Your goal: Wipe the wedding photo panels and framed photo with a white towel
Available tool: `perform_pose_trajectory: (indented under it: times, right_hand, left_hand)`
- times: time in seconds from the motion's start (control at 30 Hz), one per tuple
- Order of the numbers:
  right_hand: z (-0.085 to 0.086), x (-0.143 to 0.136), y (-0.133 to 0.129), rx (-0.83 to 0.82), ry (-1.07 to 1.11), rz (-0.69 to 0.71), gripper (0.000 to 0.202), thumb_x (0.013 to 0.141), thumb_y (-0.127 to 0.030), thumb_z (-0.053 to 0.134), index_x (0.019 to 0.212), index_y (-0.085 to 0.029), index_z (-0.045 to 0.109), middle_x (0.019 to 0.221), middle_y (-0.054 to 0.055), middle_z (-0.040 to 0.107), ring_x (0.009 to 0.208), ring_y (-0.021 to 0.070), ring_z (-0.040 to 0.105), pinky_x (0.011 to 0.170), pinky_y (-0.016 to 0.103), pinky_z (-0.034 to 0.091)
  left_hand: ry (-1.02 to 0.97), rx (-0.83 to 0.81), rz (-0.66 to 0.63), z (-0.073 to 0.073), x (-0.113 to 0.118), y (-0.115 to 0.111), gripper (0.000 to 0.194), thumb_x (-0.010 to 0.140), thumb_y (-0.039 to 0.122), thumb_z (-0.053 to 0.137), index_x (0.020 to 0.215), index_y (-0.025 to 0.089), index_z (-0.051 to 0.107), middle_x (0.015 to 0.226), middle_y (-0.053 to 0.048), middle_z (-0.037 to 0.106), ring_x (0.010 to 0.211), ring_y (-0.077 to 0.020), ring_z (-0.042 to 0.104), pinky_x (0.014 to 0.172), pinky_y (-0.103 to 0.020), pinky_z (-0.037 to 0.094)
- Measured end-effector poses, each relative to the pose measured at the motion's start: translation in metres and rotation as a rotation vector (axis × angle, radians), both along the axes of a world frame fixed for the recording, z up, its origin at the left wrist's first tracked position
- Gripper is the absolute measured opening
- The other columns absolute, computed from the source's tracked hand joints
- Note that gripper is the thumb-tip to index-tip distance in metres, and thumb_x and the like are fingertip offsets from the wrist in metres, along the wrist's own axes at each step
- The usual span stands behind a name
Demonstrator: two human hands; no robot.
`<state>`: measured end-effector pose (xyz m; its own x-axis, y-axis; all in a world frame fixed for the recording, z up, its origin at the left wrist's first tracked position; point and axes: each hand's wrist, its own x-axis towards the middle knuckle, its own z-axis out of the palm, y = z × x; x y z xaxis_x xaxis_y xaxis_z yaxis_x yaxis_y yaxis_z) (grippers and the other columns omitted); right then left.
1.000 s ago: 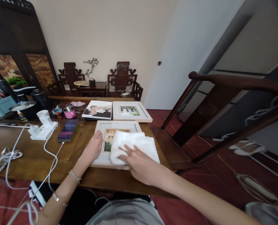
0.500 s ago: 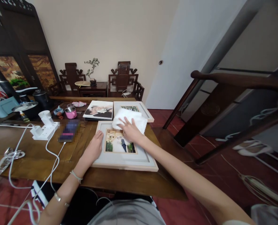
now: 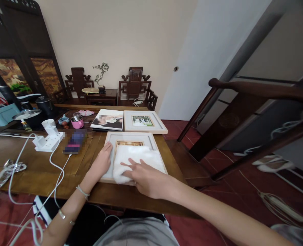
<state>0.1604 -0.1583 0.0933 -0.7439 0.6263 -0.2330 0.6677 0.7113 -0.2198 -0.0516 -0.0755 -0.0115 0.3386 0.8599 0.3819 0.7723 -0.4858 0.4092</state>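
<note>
A light wooden picture frame (image 3: pixel 105 150) with a pale mat lies flat near the table's front edge. My left hand (image 3: pixel 104 160) is closed over its left side, fingers together; the thumb is hidden. A fluffy white cloth (image 3: pixel 151 159) covers most of the framed picture and reaches the frame's lower edge. Pressed flat on top of that cloth is my right hand (image 3: pixel 143 176), with its fingers spread. Only the picture's upper strip and left edge show past the cloth.
Behind lie a second picture frame (image 3: pixel 158 127) and a photo-covered album or panel (image 3: pixel 107 119). Leftward are a phone (image 3: pixel 75 141), a white power strip (image 3: pixel 49 141) with cables, a pink cup (image 3: pixel 77 122) and a clear hair clip (image 3: pixel 8 174). A wooden chair (image 3: pixel 233 112) stands right.
My right hand and the white cloth have slid down the frame toward me, uncovering the second frame and covering most of the near picture. My left hand stays at the frame's left side.
</note>
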Motion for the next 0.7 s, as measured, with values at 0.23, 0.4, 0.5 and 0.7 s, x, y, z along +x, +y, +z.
perform_pose_trajectory:
  times: [0.23, 0.4, 0.5, 0.7]
  right_hand:
    - [-0.033, -0.024, 0.079, 0.319, -0.112, -0.209, 0.059, 0.079, 0.001, 0.045, 0.135, -0.017, 0.049, 0.155, 0.015, 0.024, 0.140, 0.0439, 0.016, 0.098, 0.079, 0.018]
    - [-0.040, -0.043, 0.094, 0.403, -0.092, -0.125, 0.048, 0.085, -0.006, 0.044, 0.132, -0.012, 0.052, 0.153, 0.018, 0.027, 0.141, 0.0379, 0.018, 0.108, 0.063, 0.021]
    - [-0.042, -0.043, 0.078, 0.421, -0.094, -0.033, 0.052, 0.084, -0.008, 0.046, 0.135, -0.007, 0.048, 0.152, 0.020, 0.030, 0.140, 0.0385, 0.021, 0.109, 0.056, 0.026]
    - [-0.022, -0.019, 0.041, 0.248, -0.096, 0.125, 0.058, 0.076, -0.003, 0.051, 0.134, -0.009, 0.050, 0.152, 0.018, 0.030, 0.140, 0.0369, 0.023, 0.108, 0.055, 0.029]
  left_hand:
    - [-0.070, -0.014, -0.024, 0.001, -0.001, -0.001, 0.057, 0.080, -0.002, 0.033, 0.135, 0.008, 0.045, 0.142, -0.020, 0.046, 0.137, -0.0250, 0.037, 0.114, -0.047, 0.031]
    - [-0.165, -0.044, 0.000, 0.001, -0.002, -0.001, 0.055, 0.090, 0.010, 0.034, 0.144, 0.013, 0.032, 0.145, -0.018, 0.043, 0.136, -0.0253, 0.039, 0.111, -0.046, 0.034]
    - [-0.184, -0.070, 0.003, 0.008, 0.001, -0.005, 0.049, 0.094, 0.018, 0.032, 0.143, 0.011, 0.033, 0.145, -0.020, 0.043, 0.134, -0.0258, 0.041, 0.110, -0.045, 0.035]
    - [-0.271, -0.108, 0.054, 0.025, 0.006, -0.013, 0.039, 0.098, 0.032, 0.030, 0.129, 0.016, 0.047, 0.127, -0.013, 0.061, 0.118, -0.0237, 0.058, 0.101, -0.040, 0.044]
